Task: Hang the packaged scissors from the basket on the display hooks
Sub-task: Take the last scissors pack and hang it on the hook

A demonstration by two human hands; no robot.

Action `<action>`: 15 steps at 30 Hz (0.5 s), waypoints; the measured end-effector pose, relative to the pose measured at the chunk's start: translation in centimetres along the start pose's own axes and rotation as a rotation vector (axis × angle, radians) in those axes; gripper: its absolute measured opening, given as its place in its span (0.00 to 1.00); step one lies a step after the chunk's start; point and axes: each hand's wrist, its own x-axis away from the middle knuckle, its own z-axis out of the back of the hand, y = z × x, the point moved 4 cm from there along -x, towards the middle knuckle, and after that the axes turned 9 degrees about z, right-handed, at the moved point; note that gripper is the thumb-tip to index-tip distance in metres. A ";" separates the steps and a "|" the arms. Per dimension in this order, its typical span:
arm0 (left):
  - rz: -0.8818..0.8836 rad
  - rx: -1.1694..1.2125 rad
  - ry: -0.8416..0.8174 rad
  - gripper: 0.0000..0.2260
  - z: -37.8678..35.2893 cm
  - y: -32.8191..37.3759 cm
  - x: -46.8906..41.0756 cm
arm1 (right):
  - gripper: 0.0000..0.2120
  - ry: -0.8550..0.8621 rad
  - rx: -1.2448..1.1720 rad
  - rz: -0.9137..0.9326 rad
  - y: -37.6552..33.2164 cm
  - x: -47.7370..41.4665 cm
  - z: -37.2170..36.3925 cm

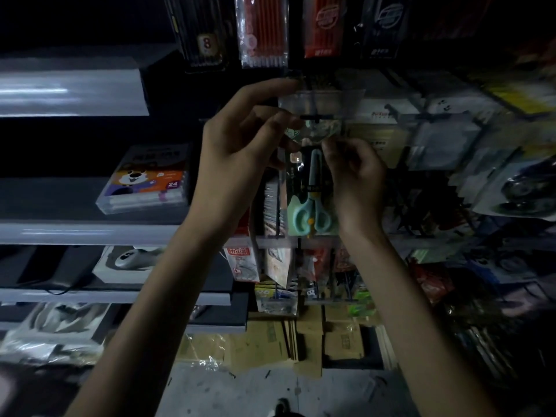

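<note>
- With left hand [237, 145], pinching upper left edge of packaged scissors [311, 203].
- With right hand [356, 173], pinching upper right corner.
- Held upright, header right at display hook [316, 117], teal handles lowest.

"24" on marker box [145, 179], "8" on pack [203, 34]

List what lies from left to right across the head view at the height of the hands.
First the marker box with a cartoon dog → left hand → packaged scissors, held by both hands → right hand → blurred blister pack.
</note>
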 end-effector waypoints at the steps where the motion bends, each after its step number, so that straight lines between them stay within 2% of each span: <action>1: 0.001 0.000 -0.001 0.12 0.0 0.0 0.0 | 0.06 -0.003 -0.002 0.014 -0.1 -0.1 0.0; 5: -0.003 -0.013 -0.003 0.12 0.1 0.1 0.1 | 0.02 0.002 -0.008 0.018 0.2 -0.1 -0.1; 15: -0.003 0.010 -0.002 0.12 0.1 -0.2 0.2 | 0.05 0.018 -0.039 -0.011 0.6 -0.4 -0.4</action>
